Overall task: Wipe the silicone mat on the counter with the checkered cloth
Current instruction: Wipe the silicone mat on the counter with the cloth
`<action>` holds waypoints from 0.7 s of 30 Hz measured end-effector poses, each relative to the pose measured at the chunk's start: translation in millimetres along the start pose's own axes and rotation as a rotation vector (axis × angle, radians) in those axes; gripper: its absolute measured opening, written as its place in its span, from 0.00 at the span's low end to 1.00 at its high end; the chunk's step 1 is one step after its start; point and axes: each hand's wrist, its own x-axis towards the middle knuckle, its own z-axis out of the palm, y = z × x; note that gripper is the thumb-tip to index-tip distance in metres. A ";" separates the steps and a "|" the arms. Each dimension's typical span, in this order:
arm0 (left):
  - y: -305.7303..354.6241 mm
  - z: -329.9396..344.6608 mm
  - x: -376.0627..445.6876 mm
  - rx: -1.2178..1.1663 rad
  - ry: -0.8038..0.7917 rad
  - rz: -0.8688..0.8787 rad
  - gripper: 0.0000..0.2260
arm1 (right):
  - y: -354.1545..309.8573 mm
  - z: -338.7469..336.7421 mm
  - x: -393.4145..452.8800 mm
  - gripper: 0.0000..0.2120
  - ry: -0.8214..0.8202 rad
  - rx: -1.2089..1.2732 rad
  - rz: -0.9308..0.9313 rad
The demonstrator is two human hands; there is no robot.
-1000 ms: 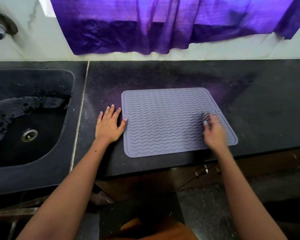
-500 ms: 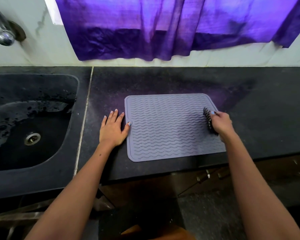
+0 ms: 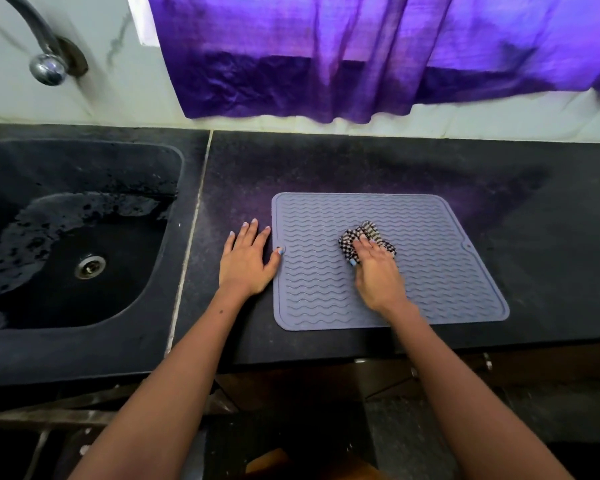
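Observation:
A grey silicone mat [image 3: 440, 268] with wavy ridges lies flat on the black counter [image 3: 551, 237]. A bunched black-and-white checkered cloth [image 3: 359, 235] rests near the mat's middle. My right hand [image 3: 376, 273] presses down on the cloth, fingers over it, so part of the cloth is hidden. My left hand [image 3: 246, 261] lies flat on the counter beside the mat's left edge, fingers spread, with its thumb touching that edge.
A black sink [image 3: 66, 244] with a metal drain [image 3: 90, 266] lies to the left, wet inside. A tap [image 3: 45, 60] sticks out of the white wall above it. A purple curtain [image 3: 361, 53] hangs behind the counter. The counter's front edge runs just below the mat.
My right hand has slid the cloth from the mat's right edge leftward to its middle. My left hand has stayed at the mat's left edge.

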 end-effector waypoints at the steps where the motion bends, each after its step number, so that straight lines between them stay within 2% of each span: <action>1: 0.4 0.1 -0.4 -0.004 0.001 -0.001 0.28 | 3.2 -7.2 7.0 0.23 -0.031 0.040 0.010; 3: 1.8 -1.0 -1.1 -0.015 0.002 -0.003 0.27 | 6.1 -26.5 19.6 0.19 -0.103 0.220 0.112; 7: 8.5 -13.9 -0.3 -0.124 -0.036 -0.055 0.26 | 10.8 -63.7 40.8 0.15 -0.176 1.156 0.499; 9: 20.7 -25.1 -2.0 -0.295 0.011 -0.038 0.25 | 9.6 -75.1 40.7 0.13 -0.238 1.485 0.545; 11: 41.7 -36.7 -8.2 -0.466 0.105 0.097 0.28 | 3.9 -79.6 38.3 0.14 -0.308 1.693 0.519; 13: 64.9 -45.0 -15.6 -0.475 0.151 0.276 0.35 | -4.0 -79.6 37.5 0.15 -0.366 1.787 0.489; 15: 80.6 -48.4 -18.5 -0.381 0.165 0.417 0.37 | -11.5 -78.7 36.7 0.16 -0.419 1.818 0.473; 19: 84.8 -55.8 -17.5 -0.346 0.157 0.490 0.25 | -16.4 -76.5 34.6 0.15 -0.511 1.803 0.476; 21: 83.1 -61.0 -16.1 -0.381 0.089 0.490 0.21 | -15.0 -76.4 34.6 0.13 -0.513 1.765 0.498</action>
